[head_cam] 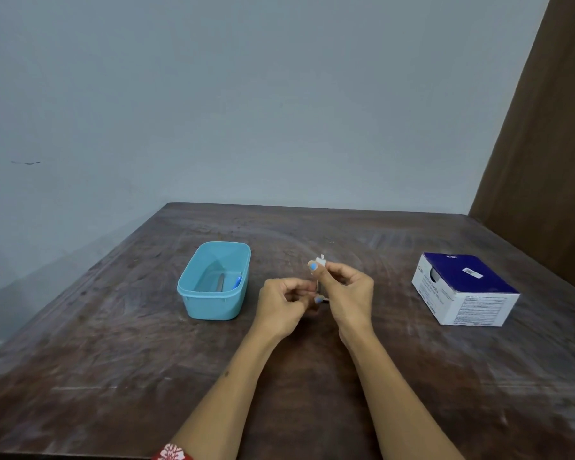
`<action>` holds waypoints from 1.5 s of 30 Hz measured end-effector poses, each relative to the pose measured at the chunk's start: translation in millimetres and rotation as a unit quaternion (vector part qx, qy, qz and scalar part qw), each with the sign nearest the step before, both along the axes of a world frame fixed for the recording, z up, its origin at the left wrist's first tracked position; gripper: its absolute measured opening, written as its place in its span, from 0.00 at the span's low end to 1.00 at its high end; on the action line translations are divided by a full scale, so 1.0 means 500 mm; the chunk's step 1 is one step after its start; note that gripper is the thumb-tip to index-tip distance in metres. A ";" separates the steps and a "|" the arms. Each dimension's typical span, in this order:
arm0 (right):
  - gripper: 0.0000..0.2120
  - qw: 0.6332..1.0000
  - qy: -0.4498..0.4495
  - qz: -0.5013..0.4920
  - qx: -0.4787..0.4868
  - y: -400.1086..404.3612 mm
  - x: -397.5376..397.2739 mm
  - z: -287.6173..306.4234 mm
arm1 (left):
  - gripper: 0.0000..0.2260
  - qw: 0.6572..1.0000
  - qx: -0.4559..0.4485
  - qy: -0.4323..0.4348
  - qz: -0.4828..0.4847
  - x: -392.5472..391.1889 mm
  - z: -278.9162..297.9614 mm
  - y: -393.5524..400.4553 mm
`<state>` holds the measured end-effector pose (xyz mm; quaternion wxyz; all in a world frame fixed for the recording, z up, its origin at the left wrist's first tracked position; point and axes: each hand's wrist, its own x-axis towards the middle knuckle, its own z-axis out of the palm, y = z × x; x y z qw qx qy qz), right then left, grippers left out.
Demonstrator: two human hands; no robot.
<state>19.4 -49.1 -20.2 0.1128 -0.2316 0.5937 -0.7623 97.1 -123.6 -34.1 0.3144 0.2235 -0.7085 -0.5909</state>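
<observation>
My left hand (281,302) and right hand (347,292) are held together above the table (312,393), almost touching each other. The right hand pinches a small white piece (320,260) between thumb and forefinger. Its top shows just above the fingertips, and a thin part appears to run down behind the fingers toward the left hand. The left hand's fingers are curled at that lower end, but blur prevents me from telling whether they grip the piece or only touch it. Handling judgement: the piece looks very light and thin, so weight is no concern, but slipping and bending are. I should take hold at the wider top with the finger pads rather than the nails, steady the lower end with the other hand, and apply light, even pressure. To the left of the left hand and slightly beyond it stands an open blue tub (183,290) containing a grey stick and a blue item. To the right of the right hand, well apart, lies a blue-and-white box (462,293). Beyond both hands the table ends at a pale wall (279,111).
</observation>
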 end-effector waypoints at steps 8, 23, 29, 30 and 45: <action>0.06 0.997 -0.035 -0.047 -0.042 -0.003 -0.015 0.000 | 0.09 0.999 -0.007 -0.030 -0.019 0.001 0.004 0.008; 0.13 0.960 0.013 -0.275 0.057 0.009 -0.051 -0.032 | 0.09 0.998 -0.002 0.032 0.050 0.028 0.029 0.035; 0.13 0.964 0.020 -0.253 0.078 0.010 -0.051 -0.032 | 0.11 0.969 -0.047 0.090 0.227 0.095 0.136 -0.035; 0.13 0.964 0.022 -0.251 0.081 0.010 -0.051 -0.032 | 0.07 0.961 -0.081 0.068 0.257 0.108 0.159 -0.059; 0.12 0.970 0.035 -0.227 0.075 0.005 -0.050 -0.036 | 0.08 0.820 -0.218 -0.486 0.209 0.111 0.163 -0.141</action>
